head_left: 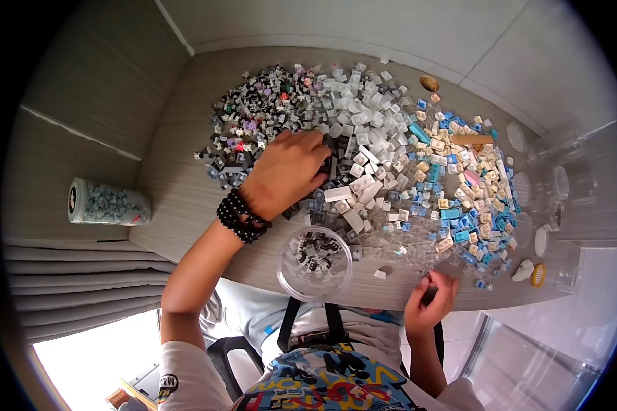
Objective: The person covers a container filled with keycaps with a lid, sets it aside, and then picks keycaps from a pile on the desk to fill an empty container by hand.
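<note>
My left hand [288, 168], with black beaded bracelets [243, 216] on the wrist, reaches into the pile, its fingers bent down over dark grey keycaps [315, 204]. What its fingertips hold, if anything, is hidden. My right hand [430, 299] is curled at the table's front edge around a small dark thing that I cannot make out. Between my hands stands a round clear tub [314, 264] with small black and white pieces inside. White keycaps [363, 103] lie beyond my left hand. A loose white keycap [380, 274] sits right of the tub.
Small dark switches [274, 96] are heaped at the back left. Cream and blue keycaps [466, 219] spread to the right, near clear lids [541, 241] and a yellow oval piece [538, 275]. A filled clear jar [110, 203] lies at the far left. A wall borders the back.
</note>
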The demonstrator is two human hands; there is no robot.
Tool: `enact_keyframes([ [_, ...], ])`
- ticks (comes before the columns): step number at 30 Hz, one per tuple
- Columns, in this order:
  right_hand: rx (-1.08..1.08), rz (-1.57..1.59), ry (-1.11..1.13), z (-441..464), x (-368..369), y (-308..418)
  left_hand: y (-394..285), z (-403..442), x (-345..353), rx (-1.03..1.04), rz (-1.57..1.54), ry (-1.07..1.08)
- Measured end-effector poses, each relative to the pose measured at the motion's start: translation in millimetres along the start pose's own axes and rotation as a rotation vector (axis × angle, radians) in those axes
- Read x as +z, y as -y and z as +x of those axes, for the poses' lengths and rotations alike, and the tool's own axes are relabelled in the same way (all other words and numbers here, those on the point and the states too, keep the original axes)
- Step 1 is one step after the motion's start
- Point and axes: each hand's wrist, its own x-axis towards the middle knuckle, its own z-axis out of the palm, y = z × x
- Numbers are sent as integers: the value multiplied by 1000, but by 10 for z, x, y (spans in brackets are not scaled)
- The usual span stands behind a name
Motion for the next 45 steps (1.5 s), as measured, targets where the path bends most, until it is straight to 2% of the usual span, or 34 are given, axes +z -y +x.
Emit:
enact_keyframes([
  [3,10,-14,15,13,-9,23,2,3,-13,-23,47,46],
  [15,11,-17,24,30,-5,37,-14,-88,-265,-13,-100,-52],
  [17,16,-16,26,36,-5,38,-91,-145,-492,-58,-124,-230],
  [18,22,-17,27,34,-9,40,-179,-179,-599,-131,-286,-345],
  [19,28,-20,27,35,-14,42,-315,-226,-821,-178,-333,-357],
  [21,10,-29,36,50,-13,48,-486,-388,-1119,-94,-475,-318],
  [22,13,-28,37,54,-13,54,-481,-417,-1202,67,-491,-283],
  [24,18,-23,49,62,-17,59,-508,-437,-1227,241,-541,-234],
  [28,24,-13,38,48,-17,37,-529,-366,-1256,272,-480,-144],
  [30,38,-32,60,42,-34,46,-408,-290,-1205,169,-521,-272],
  [31,41,-35,59,34,-35,45,-412,-212,-1181,25,-437,-231],
  [33,40,-24,55,26,-24,31,-202,26,-912,86,-359,-160],
  [34,38,-25,53,24,-22,26,-132,119,-760,97,-420,-86],
  [36,45,-22,63,14,-28,23,8,241,-480,191,-286,2],
  [39,37,-30,54,18,-31,26,35,276,-232,191,-167,14],
  [45,43,-28,56,24,-22,43,25,223,-95,169,-266,99],
])
